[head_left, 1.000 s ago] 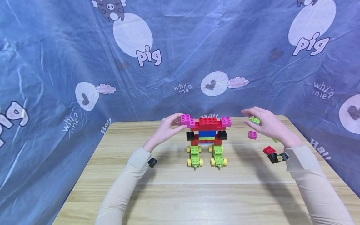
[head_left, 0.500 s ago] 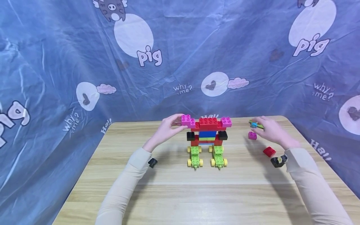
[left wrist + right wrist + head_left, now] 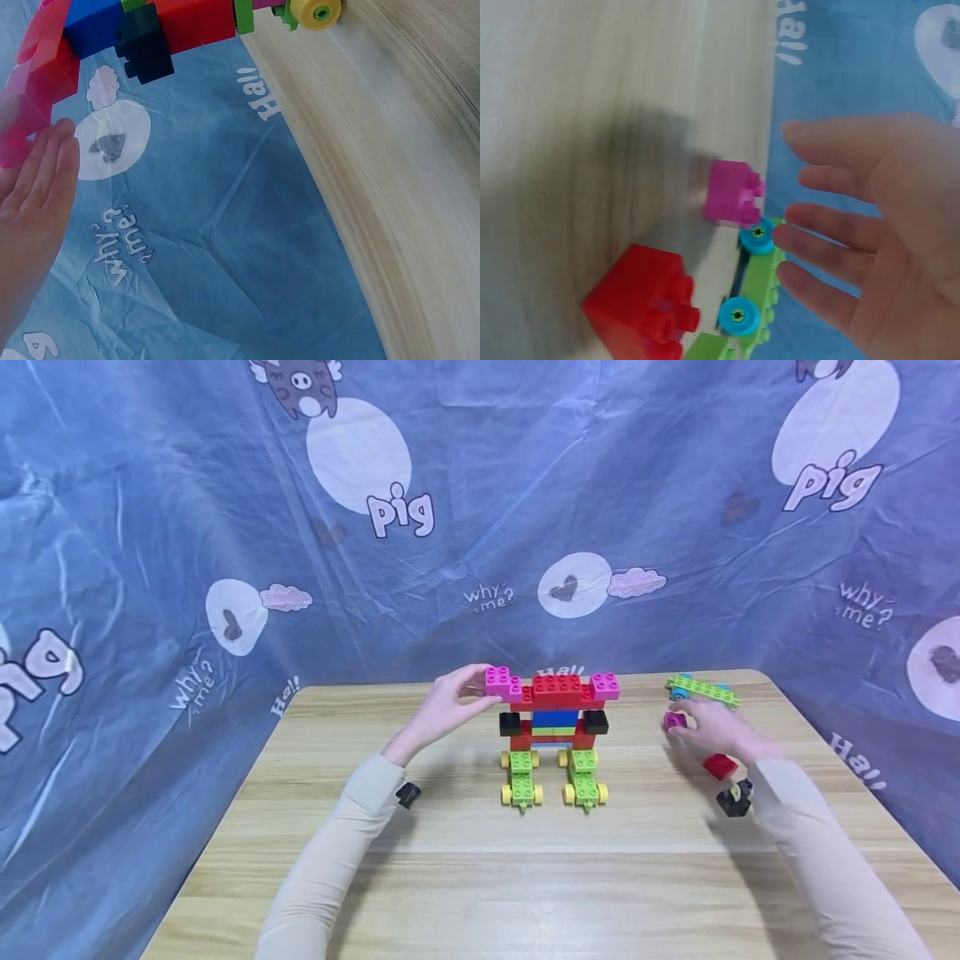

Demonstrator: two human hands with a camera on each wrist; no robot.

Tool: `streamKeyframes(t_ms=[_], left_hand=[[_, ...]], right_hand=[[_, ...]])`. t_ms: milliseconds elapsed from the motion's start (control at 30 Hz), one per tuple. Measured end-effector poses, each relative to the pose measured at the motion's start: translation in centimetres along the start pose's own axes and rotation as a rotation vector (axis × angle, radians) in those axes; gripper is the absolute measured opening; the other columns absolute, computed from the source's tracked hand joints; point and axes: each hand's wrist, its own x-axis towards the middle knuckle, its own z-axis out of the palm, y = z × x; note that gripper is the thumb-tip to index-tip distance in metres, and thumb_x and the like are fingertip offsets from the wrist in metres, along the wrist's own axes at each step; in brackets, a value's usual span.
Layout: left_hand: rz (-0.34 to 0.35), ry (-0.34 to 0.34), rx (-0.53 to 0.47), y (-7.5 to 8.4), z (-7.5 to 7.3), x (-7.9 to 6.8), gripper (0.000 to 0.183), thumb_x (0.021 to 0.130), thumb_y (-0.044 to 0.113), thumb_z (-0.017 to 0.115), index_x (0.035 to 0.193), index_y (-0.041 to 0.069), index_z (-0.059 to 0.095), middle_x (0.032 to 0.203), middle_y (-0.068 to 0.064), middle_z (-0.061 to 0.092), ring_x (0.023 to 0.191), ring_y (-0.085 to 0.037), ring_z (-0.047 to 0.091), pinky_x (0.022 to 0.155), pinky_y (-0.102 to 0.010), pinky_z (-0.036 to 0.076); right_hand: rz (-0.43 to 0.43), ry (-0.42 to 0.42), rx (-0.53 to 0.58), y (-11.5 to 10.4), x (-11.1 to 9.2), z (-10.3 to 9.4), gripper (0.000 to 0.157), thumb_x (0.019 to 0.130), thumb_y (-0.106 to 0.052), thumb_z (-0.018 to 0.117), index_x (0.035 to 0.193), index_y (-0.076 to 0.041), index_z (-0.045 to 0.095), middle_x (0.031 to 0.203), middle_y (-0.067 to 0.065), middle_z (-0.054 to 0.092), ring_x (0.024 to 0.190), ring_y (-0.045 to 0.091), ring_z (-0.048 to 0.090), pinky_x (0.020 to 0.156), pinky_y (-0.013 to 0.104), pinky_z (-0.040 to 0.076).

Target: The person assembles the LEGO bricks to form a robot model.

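A figure of stacked toy building bricks stands on two green wheeled bases (image 3: 522, 781), with a blue middle (image 3: 555, 718), black bricks at its sides and a red brick (image 3: 557, 687) on top. My left hand (image 3: 450, 702) pinches the pink brick (image 3: 498, 677) at the figure's upper left corner between thumb and fingers; in the left wrist view its fingers (image 3: 46, 169) lie along this brick. On the right, my right hand (image 3: 712, 727) is over a loose pink brick (image 3: 731, 193), fingers spread and slightly bent, with a gap to the brick in the right wrist view.
Behind the right hand lies a green wheeled base (image 3: 705, 688) with blue wheels. A red brick (image 3: 720, 767) rests nearer, by the right wrist. The table (image 3: 480, 893) ends at a blue printed cloth (image 3: 480, 527) behind and at the sides.
My right hand has come down and nearer, from above the green wheeled base to the loose pink brick. The left hand keeps its hold on the figure's corner.
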Motion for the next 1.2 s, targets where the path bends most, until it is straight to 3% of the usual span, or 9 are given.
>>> streamKeyframes(t_ms=[233, 433, 633, 833, 1000, 1200], left_hand=[[0.022, -0.003, -0.017, 0.0, 0.1, 0.1, 0.045, 0.084, 0.021, 0.070, 0.125, 0.007, 0.055, 0.115, -0.009, 0.065, 0.098, -0.021, 0.067, 0.091, -0.039, 0.055], [0.020, -0.005, -0.005, 0.1, 0.2, 0.1, 0.044, 0.084, 0.022, 0.070, 0.124, 0.009, 0.056, 0.114, -0.006, 0.065, 0.097, -0.018, 0.067, 0.091, -0.032, 0.055], [0.021, 0.000, -0.002, 0.2, 0.2, 0.0, 0.045, 0.084, 0.022, 0.070, 0.124, 0.009, 0.056, 0.115, -0.006, 0.065, 0.097, -0.018, 0.067, 0.090, -0.029, 0.055], [0.013, 0.000, 0.004, 0.1, 0.2, 0.0, 0.047, 0.085, 0.023, 0.069, 0.127, 0.009, 0.054, 0.117, -0.007, 0.064, 0.098, -0.018, 0.067, 0.089, -0.026, 0.055], [0.009, -0.003, -0.008, 0.2, 0.1, -0.1, 0.047, 0.085, 0.023, 0.069, 0.127, 0.009, 0.054, 0.117, -0.008, 0.064, 0.099, -0.020, 0.066, 0.090, -0.033, 0.055], [0.015, -0.008, -0.022, 0.2, 0.0, -0.1, 0.045, 0.085, 0.022, 0.069, 0.127, 0.012, 0.054, 0.116, -0.006, 0.064, 0.099, -0.018, 0.066, 0.090, -0.031, 0.055]], right_hand=[[0.018, -0.051, -0.004, 0.6, -0.1, 0.9, 0.042, 0.084, -0.019, 0.065, 0.117, 0.007, 0.057, 0.110, 0.030, 0.061, 0.095, 0.042, 0.062, 0.079, 0.054, 0.053], [0.012, -0.064, -0.011, 0.7, -0.2, 1.3, 0.046, 0.084, -0.020, 0.066, 0.117, 0.010, 0.057, 0.109, 0.029, 0.060, 0.092, 0.037, 0.062, 0.079, 0.053, 0.053], [-0.006, -0.045, -0.017, 0.8, -0.4, 1.4, 0.048, 0.080, -0.016, 0.070, 0.117, 0.012, 0.057, 0.111, 0.032, 0.059, 0.098, 0.044, 0.060, 0.083, 0.056, 0.052], [-0.055, 0.025, 0.001, 0.8, -0.7, 1.9, 0.038, 0.073, -0.004, 0.073, 0.107, 0.011, 0.063, 0.103, 0.030, 0.063, 0.093, 0.042, 0.061, 0.079, 0.051, 0.054], [-0.076, 0.064, 0.001, 0.8, -0.7, 2.0, 0.029, 0.069, 0.002, 0.072, 0.097, 0.008, 0.067, 0.090, 0.022, 0.068, 0.081, 0.032, 0.064, 0.071, 0.046, 0.055], [-0.077, 0.066, 0.017, 0.6, -0.7, 2.0, 0.023, 0.068, 0.003, 0.072, 0.090, 0.004, 0.069, 0.082, 0.014, 0.069, 0.075, 0.026, 0.063, 0.067, 0.041, 0.054]])
